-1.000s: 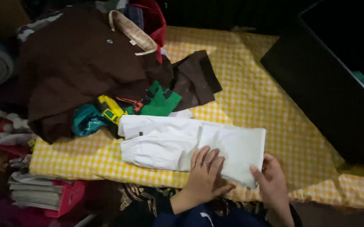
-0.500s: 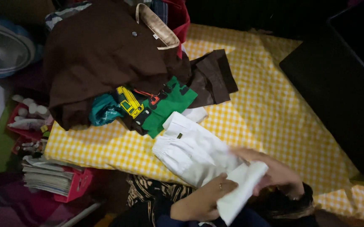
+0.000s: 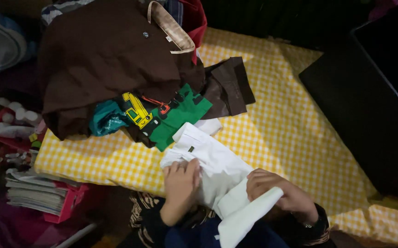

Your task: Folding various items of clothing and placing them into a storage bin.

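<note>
Since a second ago the white trousers [image 3: 210,167] have swung from flat across the yellow checked cloth [image 3: 277,124] to its near edge, where the left hand [image 3: 180,181] presses them flat, fingers together, while the right hand [image 3: 277,195] grips the folded leg end, suggesting folding continues.

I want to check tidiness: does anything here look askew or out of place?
Yes. The brown shirt and green printed garment lie crumpled in a heap on the yellow checked cloth, unlike the white garment under both hands.
</note>
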